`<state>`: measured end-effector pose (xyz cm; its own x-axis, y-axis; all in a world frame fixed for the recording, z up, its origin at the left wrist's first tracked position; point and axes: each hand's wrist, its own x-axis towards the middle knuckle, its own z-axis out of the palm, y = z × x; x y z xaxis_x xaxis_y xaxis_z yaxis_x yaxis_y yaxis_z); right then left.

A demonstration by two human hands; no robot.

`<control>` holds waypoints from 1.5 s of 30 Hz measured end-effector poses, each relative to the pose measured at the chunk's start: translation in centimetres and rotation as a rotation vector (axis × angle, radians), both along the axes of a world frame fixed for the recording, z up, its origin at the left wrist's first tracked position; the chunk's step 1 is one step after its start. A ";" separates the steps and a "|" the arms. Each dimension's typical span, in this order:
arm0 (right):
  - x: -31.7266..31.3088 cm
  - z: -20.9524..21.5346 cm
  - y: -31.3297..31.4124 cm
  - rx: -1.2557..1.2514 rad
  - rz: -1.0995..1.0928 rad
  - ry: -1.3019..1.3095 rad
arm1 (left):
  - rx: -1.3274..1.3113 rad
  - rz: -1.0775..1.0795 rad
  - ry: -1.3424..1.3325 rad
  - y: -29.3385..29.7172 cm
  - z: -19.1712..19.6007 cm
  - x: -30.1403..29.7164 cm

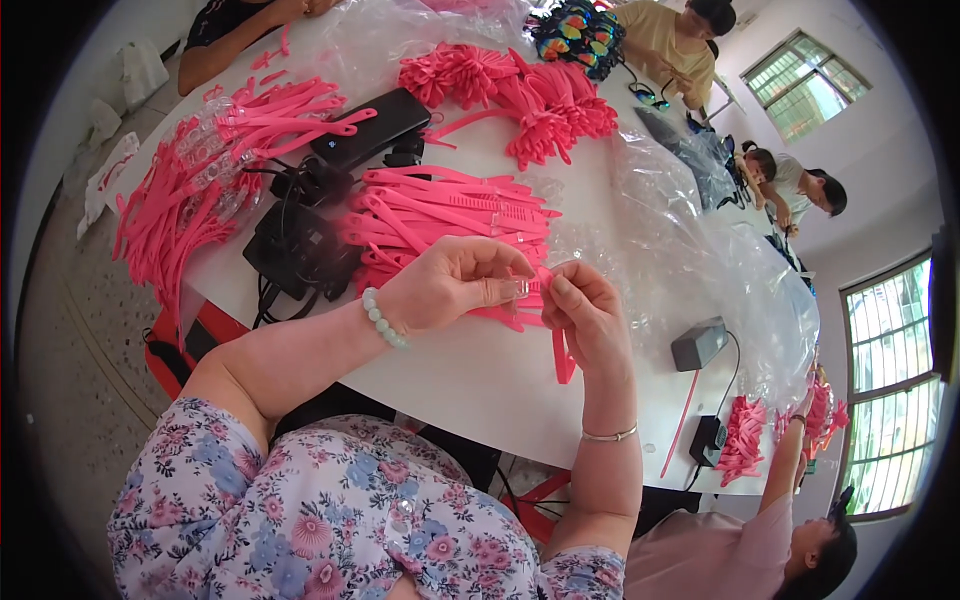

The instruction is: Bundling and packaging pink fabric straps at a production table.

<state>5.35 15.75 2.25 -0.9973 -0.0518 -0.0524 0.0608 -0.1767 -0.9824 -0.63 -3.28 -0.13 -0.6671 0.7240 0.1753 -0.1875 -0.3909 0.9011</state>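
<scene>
Floral-print sleeve (300, 520) nearest the lens, lower left; two bare forearms rising from it to centre frame, just above the near edge of a white table (470, 375); left hand (450, 285), pale bead bracelet (383, 318) at wrist, thumb & fingers pressed together on a small clear plastic piece (518, 288); right hand (590, 315), thin bangle (610, 435) on forearm, pinching a pink strap (562, 350) at its top end, rest of strap hanging down past the palm; both hands touching at the fingertips. Behind hands: pile of pink straps (450, 215) on table; black power bricks w/ cables (295, 245) to its left; more pink straps (200, 180) far left; crumpled clear plastic bag (690, 250) to the right; small grey box (698, 343) near right edge. Other people seated around table; one person's arm (785, 460) reaching up, lower right.
</scene>
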 end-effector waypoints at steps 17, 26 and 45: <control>0.1 -2.4 -0.1 -0.091 0.095 -0.106 | 0.048 0.072 -0.090 0.4 -1.7 -0.1; -0.2 -3.0 0.0 -0.178 0.144 -0.120 | 0.256 -0.063 -0.271 0.4 -1.9 -0.2; -0.3 -3.8 -0.3 -0.257 0.186 -0.157 | 0.186 -0.124 -0.364 0.4 -1.9 -0.4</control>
<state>5.04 15.43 -1.51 -0.9504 -0.2629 -0.1663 0.2620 -0.3883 -0.8835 -0.98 -2.91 -2.01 -0.6197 0.7807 0.0800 -0.5359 -0.4954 0.6837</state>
